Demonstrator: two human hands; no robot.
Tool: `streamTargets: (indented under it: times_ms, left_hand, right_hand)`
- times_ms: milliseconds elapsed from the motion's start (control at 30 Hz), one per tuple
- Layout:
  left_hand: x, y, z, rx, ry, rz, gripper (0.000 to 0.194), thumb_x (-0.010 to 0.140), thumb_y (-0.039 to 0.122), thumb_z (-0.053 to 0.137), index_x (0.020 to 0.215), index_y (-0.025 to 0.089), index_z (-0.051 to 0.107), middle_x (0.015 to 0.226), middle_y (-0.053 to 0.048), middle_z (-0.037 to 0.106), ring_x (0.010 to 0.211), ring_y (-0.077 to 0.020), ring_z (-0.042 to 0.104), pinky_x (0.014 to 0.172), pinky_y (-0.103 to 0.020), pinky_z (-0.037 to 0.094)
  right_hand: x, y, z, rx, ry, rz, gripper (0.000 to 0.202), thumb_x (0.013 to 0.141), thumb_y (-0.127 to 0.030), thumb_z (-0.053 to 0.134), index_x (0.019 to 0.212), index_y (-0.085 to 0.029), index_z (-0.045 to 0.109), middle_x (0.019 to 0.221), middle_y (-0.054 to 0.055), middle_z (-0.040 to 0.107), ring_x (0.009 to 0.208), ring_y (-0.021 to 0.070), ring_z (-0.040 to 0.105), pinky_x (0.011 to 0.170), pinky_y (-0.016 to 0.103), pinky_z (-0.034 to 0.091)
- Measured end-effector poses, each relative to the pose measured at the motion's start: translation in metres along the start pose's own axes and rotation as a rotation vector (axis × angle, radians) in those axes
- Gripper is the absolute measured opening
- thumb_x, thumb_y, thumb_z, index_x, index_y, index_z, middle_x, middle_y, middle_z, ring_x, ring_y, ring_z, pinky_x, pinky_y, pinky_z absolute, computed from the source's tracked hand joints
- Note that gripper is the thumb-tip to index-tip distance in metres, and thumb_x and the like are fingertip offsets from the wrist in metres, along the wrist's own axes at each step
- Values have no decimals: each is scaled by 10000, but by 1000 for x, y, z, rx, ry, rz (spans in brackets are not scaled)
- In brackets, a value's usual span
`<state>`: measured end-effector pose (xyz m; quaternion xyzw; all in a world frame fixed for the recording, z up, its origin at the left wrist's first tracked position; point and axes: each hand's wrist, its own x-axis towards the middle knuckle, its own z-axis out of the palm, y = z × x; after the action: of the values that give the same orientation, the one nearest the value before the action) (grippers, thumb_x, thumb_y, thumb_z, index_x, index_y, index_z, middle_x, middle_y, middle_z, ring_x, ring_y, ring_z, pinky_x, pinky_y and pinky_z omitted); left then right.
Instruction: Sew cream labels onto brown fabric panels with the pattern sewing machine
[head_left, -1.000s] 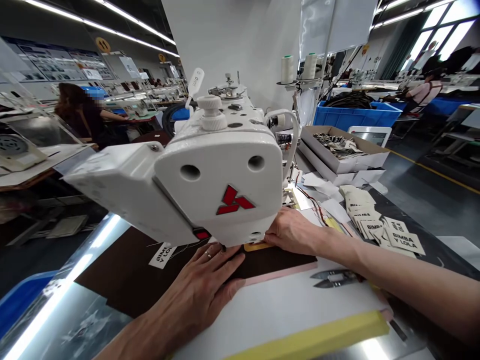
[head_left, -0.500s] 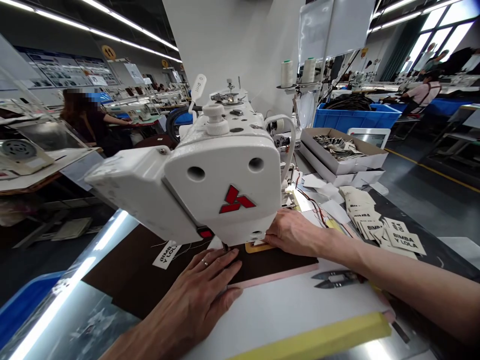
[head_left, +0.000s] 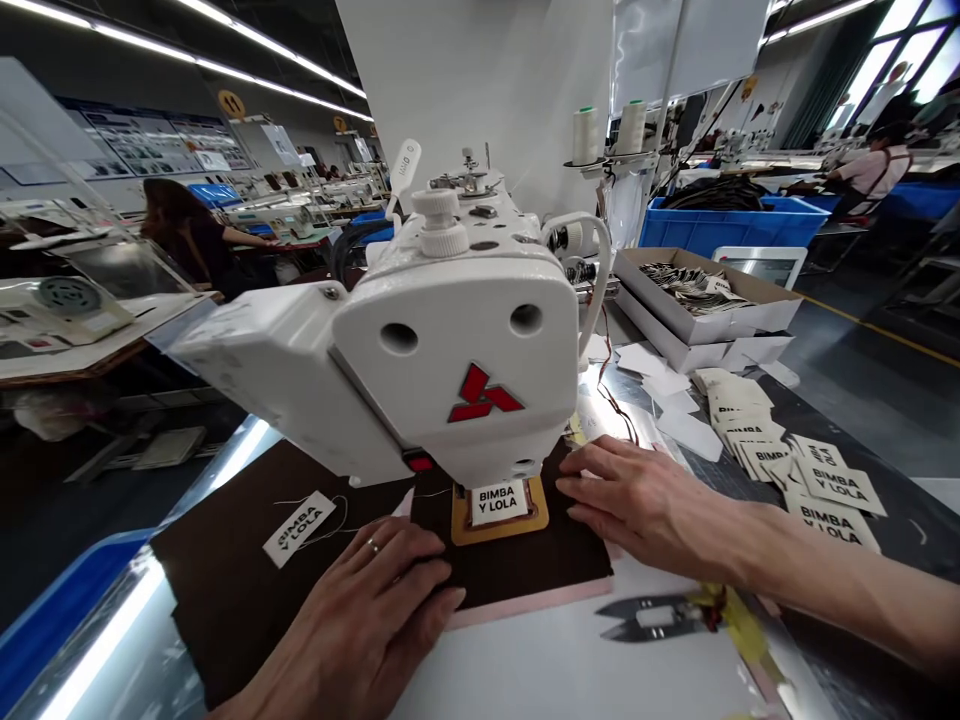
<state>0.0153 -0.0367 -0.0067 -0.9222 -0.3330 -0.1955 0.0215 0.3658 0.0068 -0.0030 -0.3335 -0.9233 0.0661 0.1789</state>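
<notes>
A dark brown fabric piece (head_left: 525, 572) lies under the head of a white sewing machine (head_left: 442, 390). On its left part my left hand (head_left: 375, 605) rests palm down, fingers stretched out. My right hand (head_left: 637, 500) lies with extended fingers at the fabric's right edge. Between the hands, a tan frame (head_left: 465, 538) surrounds a white label (head_left: 501, 503) reading BIMBA Y LOLA, partly covered by the machine head. Another such label (head_left: 300, 530), with loose thread ends, is on the fabric left of my left hand. Thread snips (head_left: 652, 618) lie below my right hand.
Loose labels (head_left: 832, 485) are spread at the right, near white paper scraps (head_left: 690, 432). Behind them stands a cardboard box (head_left: 697, 325) full of labels. Thread cones (head_left: 585, 135) and a blue crate (head_left: 727, 228) are farther back. A co-worker (head_left: 184, 235) sits at the left.
My right hand has moved from beside the machine head to the fabric's right edge, uncovering the framed label. The fabric and my left hand have shifted slightly left.
</notes>
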Motion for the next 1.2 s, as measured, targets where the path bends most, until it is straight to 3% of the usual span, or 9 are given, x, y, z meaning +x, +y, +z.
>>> streamTargets:
  times_ms: [100,233,500,767,1200]
  left_hand:
    - [9,1,0,2,-26,21,225,1041,242,598,1227,221,723,1244,-36,728,1154,-205,672,1093,-345,496]
    - [27,-4,13,59,-155,61,377,1059,324,583,1420,233,641,1502,-58,624,1310,-284,625,1157,-462,478]
    - [55,-9,20,-14,-237,70,519,1021,434,689,1504,290,567,1512,-33,625,1293,-275,652,1121,-432,503]
    - [49,-19,25,-39,-303,89,592,1055,442,640,1598,321,440,1577,-18,554,1366,-259,618,1090,-406,501]
    - [44,-19,27,-30,-238,71,552,1035,427,666,1560,345,516,1518,-17,619,1319,-277,639,1102,-417,498]
  right_hand:
    - [3,-11,5,22,-31,-39,243,1081,-261,552,1230,-178,726,1305,112,685,1130,266,647,965,456,580]
    - [13,-20,12,61,-79,-86,295,1099,-300,537,1312,-158,685,1380,114,671,1202,263,612,1065,462,529]
    - [21,-29,14,92,-127,1,303,1055,-362,627,1306,-197,664,1233,97,631,1165,287,553,1027,477,504]
    - [24,-27,6,76,-166,9,304,1076,-417,581,1243,-201,714,1142,103,593,1054,276,550,941,456,512]
    - [25,-22,8,73,-154,-19,296,1087,-414,565,1235,-228,741,1131,97,609,1030,253,577,930,421,513]
